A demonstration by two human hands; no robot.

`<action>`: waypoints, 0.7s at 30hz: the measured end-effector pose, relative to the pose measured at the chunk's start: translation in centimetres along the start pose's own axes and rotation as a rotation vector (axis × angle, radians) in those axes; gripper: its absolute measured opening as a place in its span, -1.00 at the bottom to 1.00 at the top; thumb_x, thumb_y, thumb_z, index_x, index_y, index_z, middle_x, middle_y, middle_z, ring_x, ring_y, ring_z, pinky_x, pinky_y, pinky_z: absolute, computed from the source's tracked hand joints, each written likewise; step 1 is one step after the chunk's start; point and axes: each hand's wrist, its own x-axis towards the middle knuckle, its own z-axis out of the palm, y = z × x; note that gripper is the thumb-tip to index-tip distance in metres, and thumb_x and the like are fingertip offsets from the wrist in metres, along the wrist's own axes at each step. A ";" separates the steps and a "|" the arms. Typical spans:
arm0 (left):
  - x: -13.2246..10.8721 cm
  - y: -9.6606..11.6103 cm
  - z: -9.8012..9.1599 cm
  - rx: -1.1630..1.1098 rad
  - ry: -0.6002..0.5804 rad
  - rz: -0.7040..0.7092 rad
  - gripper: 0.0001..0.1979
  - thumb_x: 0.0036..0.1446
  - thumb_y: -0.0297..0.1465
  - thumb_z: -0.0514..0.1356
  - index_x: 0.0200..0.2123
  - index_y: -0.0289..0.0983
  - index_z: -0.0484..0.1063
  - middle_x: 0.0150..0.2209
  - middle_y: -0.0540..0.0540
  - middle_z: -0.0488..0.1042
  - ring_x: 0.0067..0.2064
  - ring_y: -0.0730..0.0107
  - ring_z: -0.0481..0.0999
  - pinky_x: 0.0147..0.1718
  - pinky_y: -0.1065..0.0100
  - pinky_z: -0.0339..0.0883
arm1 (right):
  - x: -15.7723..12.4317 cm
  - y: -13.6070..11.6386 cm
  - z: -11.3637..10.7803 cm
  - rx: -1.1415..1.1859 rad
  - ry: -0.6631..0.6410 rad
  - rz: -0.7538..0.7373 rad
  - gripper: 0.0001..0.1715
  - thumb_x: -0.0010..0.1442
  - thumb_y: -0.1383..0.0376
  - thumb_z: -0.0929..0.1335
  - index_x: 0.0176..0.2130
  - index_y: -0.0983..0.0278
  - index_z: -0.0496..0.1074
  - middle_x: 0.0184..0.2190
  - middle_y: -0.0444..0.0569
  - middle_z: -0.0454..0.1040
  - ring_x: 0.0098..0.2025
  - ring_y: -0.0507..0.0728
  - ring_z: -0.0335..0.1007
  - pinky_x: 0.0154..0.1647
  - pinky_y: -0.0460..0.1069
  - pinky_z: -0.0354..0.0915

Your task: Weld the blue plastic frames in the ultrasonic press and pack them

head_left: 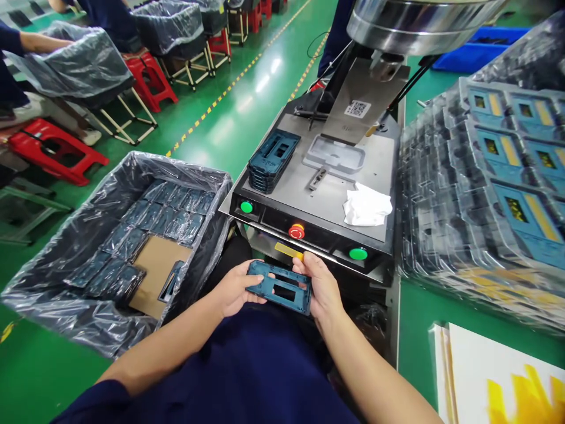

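Green flooring [238,103] surrounded the press [338,121], which bore a QR-code label [357,109]. Before the press, the left hand [236,290] clasped a dark-blue plastic housing [270,287]; the right hand [322,285] pinched a yellow strip [289,251].

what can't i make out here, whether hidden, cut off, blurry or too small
All in the head view:
Right end of the yellow strip: covered by the right hand.
Some fingers of the left hand: partly hidden behind the blue panel.
Machine's round metal top: cut off by the top edge.
Code label: too small to read.
Tray stack: lower part blurred, right edge cuts it.
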 end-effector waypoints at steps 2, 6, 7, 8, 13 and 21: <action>-0.1 0.4 -0.3 0.003 -0.005 0.016 -0.47 -0.09 -0.33 0.40 -0.04 -0.25 0.30 -0.13 -0.18 0.52 -0.34 0.23 0.59 -0.48 0.31 0.45 | 0.0 -0.3 -0.1 -0.006 -0.010 -0.086 -0.55 -0.20 0.18 0.60 -0.34 0.25 0.43 -0.51 -0.10 0.56 -0.55 0.03 0.46 -0.63 -0.15 0.36; -0.1 1.6 -0.5 0.018 0.047 0.163 -0.46 -0.05 -0.30 0.39 -0.03 -0.19 0.25 -0.11 -0.15 0.53 -0.31 0.21 0.61 -0.46 0.28 0.48 | -0.8 -1.1 -0.6 -0.080 -0.002 -0.544 -0.58 -0.17 0.14 0.59 -0.35 0.28 0.47 -0.53 -0.16 0.51 -0.51 0.04 0.48 -0.49 -0.09 0.42; -0.1 1.9 -0.5 0.023 0.069 0.203 -0.46 -0.04 -0.30 0.39 -0.03 -0.19 0.23 -0.11 -0.14 0.54 -0.29 0.21 0.61 -0.44 0.29 0.48 | -1.1 -1.3 -0.7 -0.122 -0.007 -0.651 -0.61 -0.13 0.14 0.58 -0.34 0.29 0.49 -0.53 -0.15 0.51 -0.51 0.04 0.48 -0.48 -0.07 0.42; 0.0 2.1 -0.5 0.027 0.090 0.239 -0.46 -0.03 -0.29 0.39 -0.04 -0.18 0.22 -0.11 -0.14 0.54 -0.27 0.21 0.61 -0.42 0.29 0.49 | -1.4 -1.3 -0.9 -0.169 -0.019 -0.727 -0.64 -0.10 0.15 0.57 -0.34 0.30 0.50 -0.53 -0.14 0.51 -0.51 0.05 0.48 -0.48 -0.06 0.41; 0.3 2.6 0.0 0.044 0.102 0.356 -0.46 -0.07 -0.32 0.42 -0.08 -0.22 0.23 -0.13 -0.14 0.56 -0.25 0.27 0.60 -0.25 0.26 0.48 | -2.3 -0.5 -1.3 -0.336 -0.100 -0.743 -0.72 -0.04 0.22 0.55 -0.32 0.30 0.53 -0.55 -0.14 0.49 -0.53 0.03 0.44 -0.51 -0.07 0.35; 0.6 1.6 0.6 0.134 0.045 0.352 -0.54 -0.06 -0.35 0.39 -0.10 -0.22 0.30 -0.29 0.00 0.53 -0.28 0.32 0.59 -0.22 0.29 0.46 | -2.2 0.9 -0.1 -0.362 -0.010 -0.681 -0.68 -0.04 0.14 0.55 -0.33 0.30 0.54 -0.57 -0.14 0.48 -0.55 0.04 0.42 -0.54 -0.07 0.31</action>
